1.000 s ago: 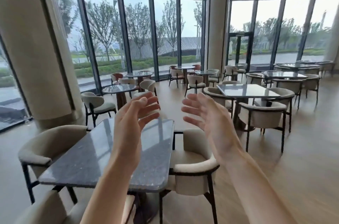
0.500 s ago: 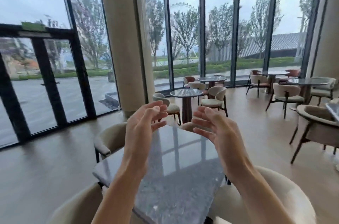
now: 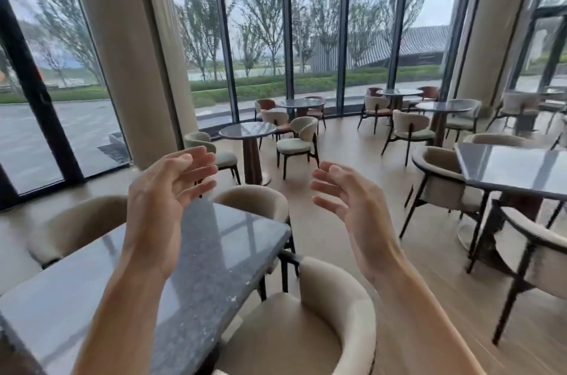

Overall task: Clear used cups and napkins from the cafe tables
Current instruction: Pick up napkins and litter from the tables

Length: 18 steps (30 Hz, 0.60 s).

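My left hand (image 3: 165, 199) and my right hand (image 3: 352, 209) are raised in front of me, palms facing each other, fingers spread and relaxed, holding nothing. Below the left hand lies a grey stone-topped table (image 3: 214, 258) with a bare top. No cups or napkins show on it or on the other tables in view: a small round table (image 3: 247, 129), a dark table (image 3: 509, 169) at the right, and round tables (image 3: 302, 103) by the windows.
Beige padded chairs ring the near table, one (image 3: 322, 322) directly below my right arm and one (image 3: 79, 227) at the left. A thick pillar (image 3: 122, 52) stands left of centre. Wooden floor (image 3: 352, 159) runs between the table groups toward the glass wall.
The view has swung to the right: the near table now sits at lower left and the dark table at the right has come into view. My hands have moved further apart, still holding nothing.
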Tool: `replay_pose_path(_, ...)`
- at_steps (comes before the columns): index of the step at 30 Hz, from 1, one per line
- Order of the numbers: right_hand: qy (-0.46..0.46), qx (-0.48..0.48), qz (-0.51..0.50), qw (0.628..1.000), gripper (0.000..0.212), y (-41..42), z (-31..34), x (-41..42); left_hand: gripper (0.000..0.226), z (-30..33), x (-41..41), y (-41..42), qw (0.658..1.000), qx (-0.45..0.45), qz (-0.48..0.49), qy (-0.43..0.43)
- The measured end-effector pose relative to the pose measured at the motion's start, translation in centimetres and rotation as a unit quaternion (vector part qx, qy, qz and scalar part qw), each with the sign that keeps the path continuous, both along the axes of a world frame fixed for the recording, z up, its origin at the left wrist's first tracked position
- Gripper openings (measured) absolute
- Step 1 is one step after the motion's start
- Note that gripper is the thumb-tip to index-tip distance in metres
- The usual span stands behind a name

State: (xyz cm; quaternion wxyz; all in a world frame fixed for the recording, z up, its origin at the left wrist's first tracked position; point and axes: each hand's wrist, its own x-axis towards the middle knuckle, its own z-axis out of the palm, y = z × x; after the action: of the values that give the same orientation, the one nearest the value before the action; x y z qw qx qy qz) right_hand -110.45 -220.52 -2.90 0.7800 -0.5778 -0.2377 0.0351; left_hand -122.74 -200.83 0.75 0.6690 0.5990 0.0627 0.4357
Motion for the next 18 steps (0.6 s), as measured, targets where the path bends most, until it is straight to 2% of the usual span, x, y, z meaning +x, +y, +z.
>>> replay_pose_path(4, 0.003, -0.001, -0.076, 0.997, 0.040, -9.3, -1.3, 9.2, 0.028, -2.5, 13.3, -9.2, 0.996, 0.009, -0.093, 0.012)
replay_pose_path(8, -0.013, -0.028, -0.190, 0.981, 0.041, -21.5, -1.6, 18.9, 0.025, -3.6, 28.0, -22.0, 0.974, 0.000, -0.225, 0.023)
replay_pose_path(13, -0.010, -0.026, -0.349, 0.937, 0.035, -38.6, 0.6, 27.5, 0.024, -2.2, 42.7, -39.9, 0.919, 0.006, -0.392, 0.033)
replay_pose_path(16, -0.011, -0.006, -0.422, 0.906, 0.042, -47.3, 1.2, 30.9, 0.023, -1.6, 48.3, -49.3, 0.885, 0.019, -0.464, 0.031)
replay_pose_path(18, -0.016, 0.001, -0.451, 0.892, 0.039, -52.0, 0.8, 33.1, 0.024, -1.6, 51.4, -54.8, 0.866, 0.020, -0.498, 0.033)
